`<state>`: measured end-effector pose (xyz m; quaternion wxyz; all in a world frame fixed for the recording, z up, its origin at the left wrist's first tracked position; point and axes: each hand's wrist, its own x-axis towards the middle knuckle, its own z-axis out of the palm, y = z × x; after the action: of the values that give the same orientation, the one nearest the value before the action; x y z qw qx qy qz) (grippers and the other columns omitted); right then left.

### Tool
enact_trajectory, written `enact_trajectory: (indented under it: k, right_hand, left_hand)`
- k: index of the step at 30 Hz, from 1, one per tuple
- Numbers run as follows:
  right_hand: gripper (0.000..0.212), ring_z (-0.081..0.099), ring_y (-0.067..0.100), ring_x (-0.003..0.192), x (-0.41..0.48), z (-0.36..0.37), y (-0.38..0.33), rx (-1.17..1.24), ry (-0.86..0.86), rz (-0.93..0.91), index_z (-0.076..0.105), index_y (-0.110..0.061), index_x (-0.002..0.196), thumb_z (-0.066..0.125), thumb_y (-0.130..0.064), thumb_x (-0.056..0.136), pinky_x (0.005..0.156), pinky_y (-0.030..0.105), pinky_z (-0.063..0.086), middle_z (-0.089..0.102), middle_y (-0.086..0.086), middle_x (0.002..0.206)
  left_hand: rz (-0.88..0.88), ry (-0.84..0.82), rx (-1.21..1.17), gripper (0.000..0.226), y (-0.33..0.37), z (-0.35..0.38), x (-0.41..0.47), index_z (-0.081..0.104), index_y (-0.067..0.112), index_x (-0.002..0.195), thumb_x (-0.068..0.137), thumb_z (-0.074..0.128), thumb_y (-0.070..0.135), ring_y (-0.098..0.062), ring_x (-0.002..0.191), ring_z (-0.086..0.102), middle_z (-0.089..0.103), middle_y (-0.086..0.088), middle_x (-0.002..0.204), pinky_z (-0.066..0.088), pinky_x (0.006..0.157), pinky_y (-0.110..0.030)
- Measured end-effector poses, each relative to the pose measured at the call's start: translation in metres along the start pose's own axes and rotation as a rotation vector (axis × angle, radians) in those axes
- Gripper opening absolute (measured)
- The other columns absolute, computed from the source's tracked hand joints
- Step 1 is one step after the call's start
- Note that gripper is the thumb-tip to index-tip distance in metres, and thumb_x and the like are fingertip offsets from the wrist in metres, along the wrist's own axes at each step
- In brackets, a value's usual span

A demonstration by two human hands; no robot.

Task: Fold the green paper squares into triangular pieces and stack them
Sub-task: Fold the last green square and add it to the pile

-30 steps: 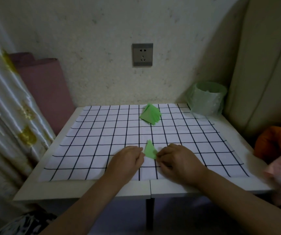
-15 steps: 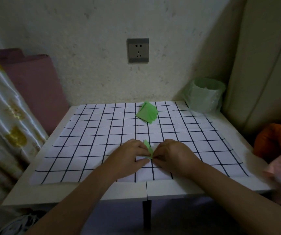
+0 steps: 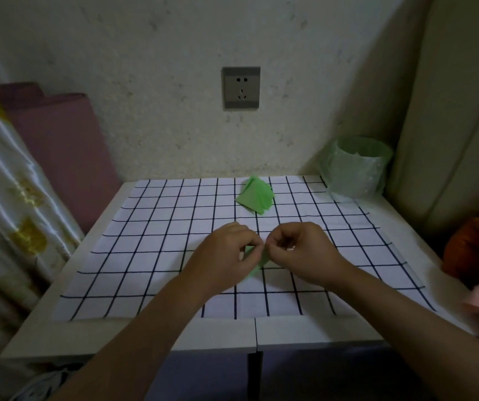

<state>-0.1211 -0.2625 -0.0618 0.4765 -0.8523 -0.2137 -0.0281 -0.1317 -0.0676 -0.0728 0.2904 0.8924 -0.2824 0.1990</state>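
Your left hand (image 3: pixel 226 256) and right hand (image 3: pixel 299 250) met near the front middle of the checked cloth (image 3: pixel 145 227) on the white counter (image 3: pixel 174 334), fingers curled, both pinching one small green paper piece (image 3: pixel 257 261), mostly hidden between them. Farther back, the stack of green triangles (image 3: pixel 255 195) lay on the cloth near its far edge. A green-bagged bin (image 3: pixel 357 169) stood at the far right corner, below a wall socket (image 3: pixel 241 87).

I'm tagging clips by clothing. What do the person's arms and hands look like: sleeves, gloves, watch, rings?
The left hand and right hand wear no gloves, and no ring shows on the visible fingers. Both forearms are uncovered down to the frame's edge: no sleeve, watch or bracelet in view. Dim light could hide small details.
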Motion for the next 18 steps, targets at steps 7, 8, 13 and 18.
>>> enact_trajectory:
  k: [7,8,13,18]
  right_hand:
    - [0.011,0.055,0.0,0.052,0.004,-0.001,-0.008,-0.014,-0.011,0.155,0.075,-0.014,0.067,0.073,-0.014,0.077,0.054,0.016,0.047,0.07,-0.001,0.062]
    - [0.011,0.055,0.0,0.052,0.004,0.0,-0.007,-0.018,-0.006,0.169,0.075,-0.014,0.066,0.073,-0.015,0.077,0.054,0.017,0.047,0.07,-0.002,0.06]
    - [0.013,0.055,0.0,0.05,0.001,0.002,-0.005,-0.054,-0.013,0.207,0.075,-0.013,0.064,0.072,-0.015,0.076,0.053,0.017,0.048,0.069,-0.003,0.058]
    - [0.012,0.055,0.0,0.051,0.001,-0.001,0.001,-0.102,-0.016,0.216,0.075,-0.013,0.066,0.072,-0.017,0.076,0.053,0.018,0.049,0.07,-0.002,0.061]
  left_hand:
    - [-0.075,-0.055,-0.042,0.008,0.001,-0.007,0.006,0.067,0.022,0.081,0.087,0.064,0.019,-0.004,0.073,0.052,0.058,0.014,0.075,0.042,0.066,-0.02]
    - [-0.094,-0.071,-0.04,0.008,0.001,-0.006,0.006,0.067,0.023,0.081,0.088,0.066,0.019,-0.004,0.073,0.052,0.059,0.014,0.076,0.041,0.066,-0.018]
    - [-0.178,-0.122,-0.046,0.01,-0.004,-0.005,0.004,0.066,0.025,0.08,0.089,0.064,0.019,-0.005,0.072,0.056,0.061,0.014,0.078,0.043,0.065,-0.02]
    - [-0.269,-0.142,-0.032,0.012,-0.007,-0.012,0.003,0.068,0.024,0.082,0.091,0.062,0.019,-0.006,0.068,0.057,0.063,0.011,0.081,0.05,0.064,-0.025]
